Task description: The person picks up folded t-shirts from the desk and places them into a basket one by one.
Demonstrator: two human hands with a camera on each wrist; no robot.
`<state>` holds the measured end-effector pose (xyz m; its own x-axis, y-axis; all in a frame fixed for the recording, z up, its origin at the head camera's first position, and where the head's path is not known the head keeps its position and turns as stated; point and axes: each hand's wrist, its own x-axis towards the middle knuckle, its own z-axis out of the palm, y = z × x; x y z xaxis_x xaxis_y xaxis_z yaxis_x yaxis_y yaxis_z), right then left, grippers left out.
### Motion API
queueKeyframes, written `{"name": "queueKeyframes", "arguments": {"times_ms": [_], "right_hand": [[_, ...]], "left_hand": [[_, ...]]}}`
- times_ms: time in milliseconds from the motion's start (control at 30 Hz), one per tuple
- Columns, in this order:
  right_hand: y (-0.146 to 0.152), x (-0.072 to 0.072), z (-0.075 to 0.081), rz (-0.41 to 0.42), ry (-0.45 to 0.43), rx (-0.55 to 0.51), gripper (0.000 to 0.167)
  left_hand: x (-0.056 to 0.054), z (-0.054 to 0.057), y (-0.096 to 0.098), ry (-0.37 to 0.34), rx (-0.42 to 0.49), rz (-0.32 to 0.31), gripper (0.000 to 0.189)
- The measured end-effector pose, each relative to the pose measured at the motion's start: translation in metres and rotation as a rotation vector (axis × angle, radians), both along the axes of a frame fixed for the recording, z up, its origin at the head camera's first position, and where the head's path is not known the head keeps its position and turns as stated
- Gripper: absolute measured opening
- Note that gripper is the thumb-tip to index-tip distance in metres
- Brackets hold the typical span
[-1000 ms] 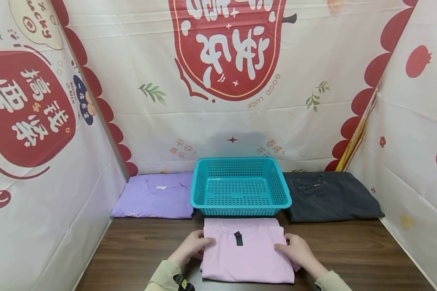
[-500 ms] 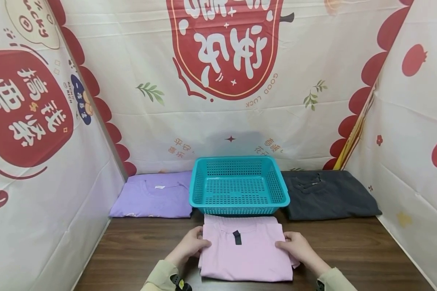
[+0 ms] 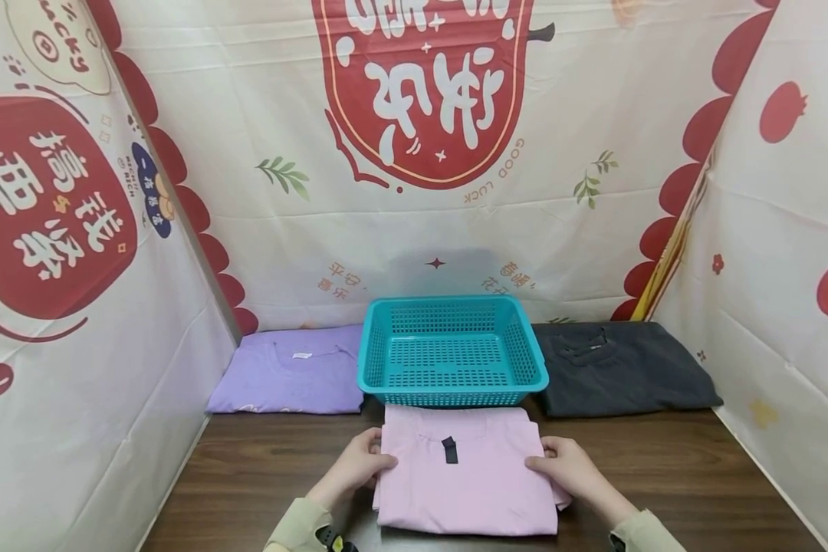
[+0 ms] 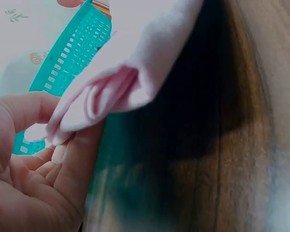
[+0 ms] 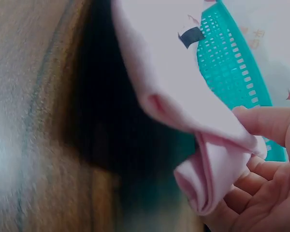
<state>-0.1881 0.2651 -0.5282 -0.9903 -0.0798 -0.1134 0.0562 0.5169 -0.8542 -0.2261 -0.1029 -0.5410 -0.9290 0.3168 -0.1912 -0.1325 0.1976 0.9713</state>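
A folded pink T-shirt (image 3: pixel 465 487) with a black neck label lies between both hands, in front of the basket. My left hand (image 3: pixel 360 462) pinches its left edge, thumb on top and fingers beneath. The right hand (image 3: pixel 571 469) grips the opposite edge the same way. In the left wrist view, the left hand (image 4: pixel 43 164) holds rolled layers of the pink cloth, raised over a dark shadow on the wood. The right wrist view has the right hand (image 5: pixel 263 169) pinching a folded corner, with the layers hanging below.
Behind the shirt stands a turquoise plastic basket (image 3: pixel 453 399) with nothing in it. A folded purple T-shirt (image 3: pixel 290 376) lies to its left and a folded dark grey one (image 3: pixel 631 372) to its right. Printed cloth walls (image 3: pixel 414 230) enclose the wooden table (image 3: pixel 662 475).
Both hands keep their hold on the pink T-shirt, which sits slightly nearer the basket. The whole head view has shifted a little to the left.
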Motion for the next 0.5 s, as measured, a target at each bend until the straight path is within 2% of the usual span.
{"name": "queueKeyframes", "arguments": {"times_ms": [167,500], "right_hand": [[0.003,0.004,0.009,0.014,0.008,0.017,0.034],[-0.006,0.015,0.028,0.02,0.056,0.038,0.035]], "left_hand": [[0.004,0.008,-0.005,0.02,0.042,-0.01,0.057],[0.015,0.023,-0.013,0.044,0.006,0.0,0.055]]}}
